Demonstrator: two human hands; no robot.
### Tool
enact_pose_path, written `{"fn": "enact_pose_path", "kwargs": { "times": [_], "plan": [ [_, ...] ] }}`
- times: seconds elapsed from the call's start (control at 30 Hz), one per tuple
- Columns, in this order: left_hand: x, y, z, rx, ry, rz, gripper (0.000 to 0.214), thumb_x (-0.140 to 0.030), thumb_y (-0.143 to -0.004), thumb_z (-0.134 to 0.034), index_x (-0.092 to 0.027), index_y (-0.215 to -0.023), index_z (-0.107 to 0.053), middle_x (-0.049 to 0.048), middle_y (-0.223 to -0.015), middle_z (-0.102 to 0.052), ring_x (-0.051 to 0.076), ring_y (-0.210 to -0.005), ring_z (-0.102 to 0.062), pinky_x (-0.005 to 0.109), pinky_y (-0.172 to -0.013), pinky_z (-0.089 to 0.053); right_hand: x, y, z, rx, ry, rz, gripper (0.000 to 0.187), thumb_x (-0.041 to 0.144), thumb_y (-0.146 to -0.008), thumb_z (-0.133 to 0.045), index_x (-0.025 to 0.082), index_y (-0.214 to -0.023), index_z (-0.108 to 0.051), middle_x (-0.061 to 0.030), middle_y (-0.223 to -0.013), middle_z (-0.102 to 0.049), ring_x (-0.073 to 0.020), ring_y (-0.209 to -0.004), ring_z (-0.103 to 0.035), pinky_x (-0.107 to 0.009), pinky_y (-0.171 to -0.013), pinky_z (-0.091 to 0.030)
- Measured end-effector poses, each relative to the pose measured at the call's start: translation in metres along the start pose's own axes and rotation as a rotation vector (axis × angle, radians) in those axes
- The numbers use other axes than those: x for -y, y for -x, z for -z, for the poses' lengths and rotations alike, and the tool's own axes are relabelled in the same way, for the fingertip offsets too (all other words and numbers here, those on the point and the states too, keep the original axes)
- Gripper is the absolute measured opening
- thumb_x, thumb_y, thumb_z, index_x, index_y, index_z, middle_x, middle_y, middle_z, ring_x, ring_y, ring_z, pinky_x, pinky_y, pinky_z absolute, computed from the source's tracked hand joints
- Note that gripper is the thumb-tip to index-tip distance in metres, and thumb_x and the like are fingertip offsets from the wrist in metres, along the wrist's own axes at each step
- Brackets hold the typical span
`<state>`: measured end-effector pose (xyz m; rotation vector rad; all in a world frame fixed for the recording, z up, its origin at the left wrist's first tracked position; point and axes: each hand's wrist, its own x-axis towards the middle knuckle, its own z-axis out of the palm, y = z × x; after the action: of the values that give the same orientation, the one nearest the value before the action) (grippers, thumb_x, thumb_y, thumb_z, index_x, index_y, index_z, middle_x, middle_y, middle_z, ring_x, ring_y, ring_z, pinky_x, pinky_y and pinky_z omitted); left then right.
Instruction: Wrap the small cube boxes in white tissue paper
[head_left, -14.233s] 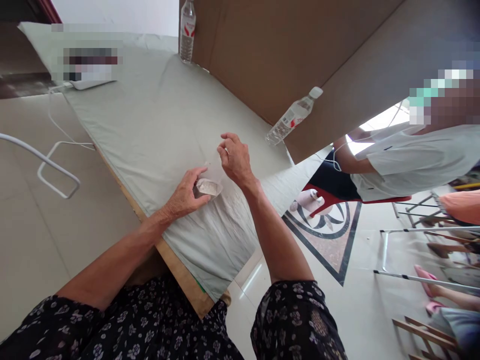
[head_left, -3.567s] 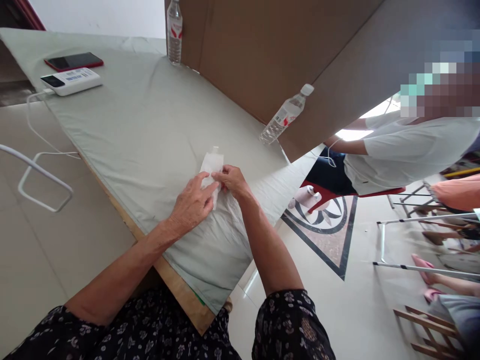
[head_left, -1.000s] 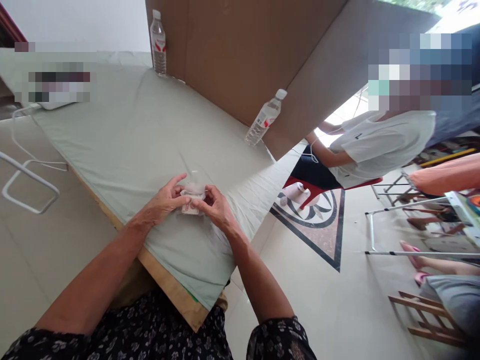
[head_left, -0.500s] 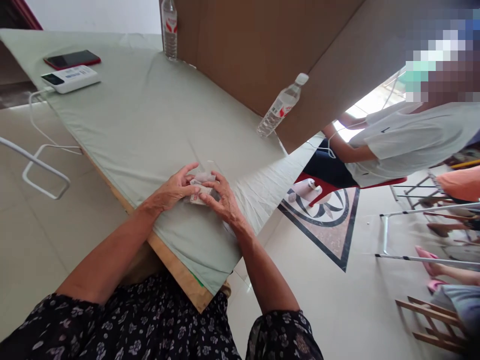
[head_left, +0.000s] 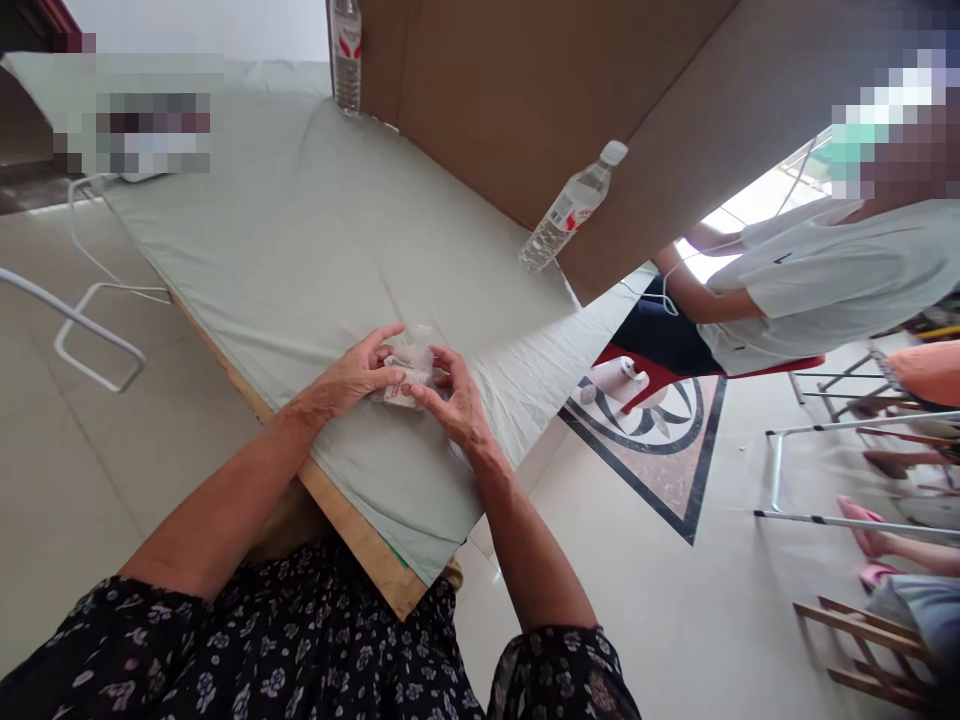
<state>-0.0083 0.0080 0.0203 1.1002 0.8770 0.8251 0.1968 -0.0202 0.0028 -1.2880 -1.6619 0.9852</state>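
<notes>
A small clear plastic packet (head_left: 412, 352) with whitish contents and red print lies near the front corner of the cloth-covered table (head_left: 300, 230). My left hand (head_left: 356, 378) grips its left side, thumb across the front and fingers curled behind. On the other side, my right hand (head_left: 459, 402) pinches the packet between thumb and fingers. Crumpled clear film stands up between the two hands. What exactly is inside the packet is too small to make out.
One water bottle (head_left: 347, 60) stands by the brown cardboard panel (head_left: 510, 110); another bottle (head_left: 570, 210) is nearer on the right. A blurred white device (head_left: 150, 165) with a cable sits far left. A person in a white shirt (head_left: 840, 270) sits beyond the panel.
The right thumb and fingers have spread slightly wider around the packet. More of its red print and crumpled film shows now. The view has shifted slightly.
</notes>
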Motion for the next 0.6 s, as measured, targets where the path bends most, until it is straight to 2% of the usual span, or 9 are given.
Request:
{"fn": "enact_pose_path", "kwargs": {
  "times": [0.07,0.13,0.2,0.33,0.5,0.6],
  "plan": [
    [-0.001,0.000,-0.001,-0.003,-0.004,-0.003,0.099,-0.030,-0.076,-0.077,-0.017,-0.162,-0.030,0.0130,-0.131,-0.068,0.019,-0.102,-0.071,0.028,-0.081,-0.055,-0.002,-0.003,0.000,-0.009,-0.070,-0.075,0.087,0.060,-0.078,-0.081,0.023,-0.149,-0.046,-0.0162,-0.141,-0.062,-0.0274,-0.120,-0.065,-0.045,-0.101,-0.054],
    [-0.001,0.001,-0.002,-0.009,-0.026,-0.014,0.096,-0.030,-0.077,-0.077,-0.017,-0.161,-0.031,0.0120,-0.129,-0.068,0.018,-0.098,-0.070,0.027,-0.080,-0.054,-0.003,-0.007,0.000,0.002,-0.118,-0.110,0.093,0.060,-0.075,-0.082,0.022,-0.151,-0.044,-0.0146,-0.132,-0.066,-0.0246,-0.105,-0.068,-0.044,-0.094,-0.056],
    [-0.001,0.001,-0.003,-0.031,-0.056,-0.033,0.095,-0.031,-0.078,-0.076,-0.017,-0.161,-0.031,0.0110,-0.126,-0.069,0.015,-0.092,-0.069,0.027,-0.078,-0.053,-0.002,-0.010,-0.001,-0.002,-0.126,-0.103,0.088,0.059,-0.076,-0.082,0.023,-0.148,-0.048,-0.0110,-0.123,-0.070,-0.0215,-0.094,-0.068,-0.042,-0.089,-0.057],
    [0.002,-0.002,-0.005,-0.073,-0.107,-0.072,0.092,-0.032,-0.079,-0.074,-0.016,-0.160,-0.033,0.0092,-0.120,-0.069,0.012,-0.081,-0.065,0.027,-0.075,-0.051,0.001,-0.012,-0.005,-0.057,-0.052,-0.060,0.071,0.054,-0.079,-0.078,0.024,-0.140,-0.058,-0.0068,-0.116,-0.073,-0.0197,-0.092,-0.066,-0.039,-0.089,-0.055],
    [0.009,-0.007,-0.007,-0.089,-0.116,-0.119,0.087,-0.034,-0.080,-0.071,-0.014,-0.158,-0.035,0.0097,-0.117,-0.071,0.014,-0.086,-0.066,0.029,-0.079,-0.052,0.001,-0.014,-0.006,-0.032,-0.062,-0.104,0.066,0.054,-0.081,-0.074,0.022,-0.138,-0.061,-0.0068,-0.114,-0.073,-0.0167,-0.079,-0.063,-0.036,-0.079,-0.054],
    [0.011,-0.008,-0.006,-0.077,-0.132,-0.136,0.085,-0.034,-0.080,-0.073,-0.016,-0.156,-0.039,0.0092,-0.117,-0.071,0.015,-0.088,-0.067,0.029,-0.079,-0.052,0.004,-0.016,-0.002,-0.032,-0.080,-0.092,0.057,0.055,-0.083,-0.073,0.023,-0.130,-0.066,-0.0065,-0.113,-0.074,-0.0187,-0.087,-0.066,-0.037,-0.083,-0.054]
  ]
}}
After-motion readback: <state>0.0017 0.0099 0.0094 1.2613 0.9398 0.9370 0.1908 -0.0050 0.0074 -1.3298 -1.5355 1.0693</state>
